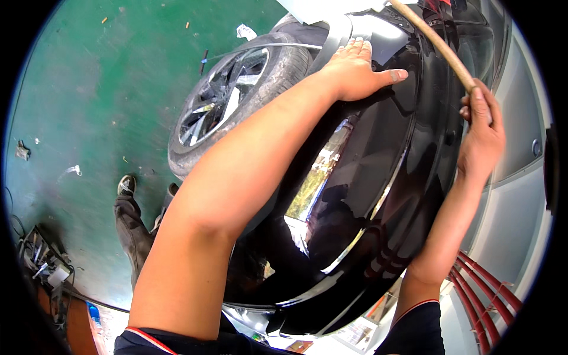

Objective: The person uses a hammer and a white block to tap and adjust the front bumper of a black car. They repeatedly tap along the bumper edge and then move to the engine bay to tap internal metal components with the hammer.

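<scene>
My left hand [361, 74] rests on a glossy black car panel [378, 148], fingers stretched out beside a silver-grey curved piece [337, 35] near the top of the view. My right hand [480, 124] grips a long wooden rod [435, 41] at the panel's right side; the rod runs up and left past the top edge. A car wheel [186, 127] with a dark alloy rim and dusty tyre is just left of the panel, partly hidden behind my left forearm.
The green floor [94, 89] has small scraps on it. Legs in dark trousers [133, 231] stand left of my forearm. Tools and cables [50, 266] lie at the lower left. A pale wall [515, 177] runs along the right, with red pipes [485, 290] low down.
</scene>
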Demonstrator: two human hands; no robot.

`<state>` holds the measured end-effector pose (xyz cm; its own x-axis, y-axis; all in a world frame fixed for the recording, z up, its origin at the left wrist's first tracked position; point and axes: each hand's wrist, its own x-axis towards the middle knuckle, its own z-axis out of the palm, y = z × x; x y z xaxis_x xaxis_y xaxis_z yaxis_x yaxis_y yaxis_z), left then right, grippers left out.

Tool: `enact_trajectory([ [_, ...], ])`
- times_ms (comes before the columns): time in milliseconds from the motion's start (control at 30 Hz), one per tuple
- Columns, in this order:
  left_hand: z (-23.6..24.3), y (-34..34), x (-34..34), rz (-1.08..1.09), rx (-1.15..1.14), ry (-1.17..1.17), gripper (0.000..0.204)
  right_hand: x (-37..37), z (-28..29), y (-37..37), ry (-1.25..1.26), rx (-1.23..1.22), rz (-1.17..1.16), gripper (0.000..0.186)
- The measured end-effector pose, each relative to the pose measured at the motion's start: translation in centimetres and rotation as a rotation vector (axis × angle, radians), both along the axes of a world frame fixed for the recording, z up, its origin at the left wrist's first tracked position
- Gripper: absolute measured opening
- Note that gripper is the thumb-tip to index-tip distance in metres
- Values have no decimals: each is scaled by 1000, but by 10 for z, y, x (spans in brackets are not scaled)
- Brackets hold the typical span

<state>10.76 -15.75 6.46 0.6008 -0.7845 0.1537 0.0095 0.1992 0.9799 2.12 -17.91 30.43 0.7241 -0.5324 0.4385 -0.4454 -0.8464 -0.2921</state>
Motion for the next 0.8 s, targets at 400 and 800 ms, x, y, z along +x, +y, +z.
enact_trajectory([
  [400, -29, 100, -73, 101, -45, -83, 120, 49, 36, 20, 411, -88, 200, 40],
  [800, -52, 159, -120, 241, -106, -165, 105, 34, 58, 69, 1265, -753, 374, 47],
])
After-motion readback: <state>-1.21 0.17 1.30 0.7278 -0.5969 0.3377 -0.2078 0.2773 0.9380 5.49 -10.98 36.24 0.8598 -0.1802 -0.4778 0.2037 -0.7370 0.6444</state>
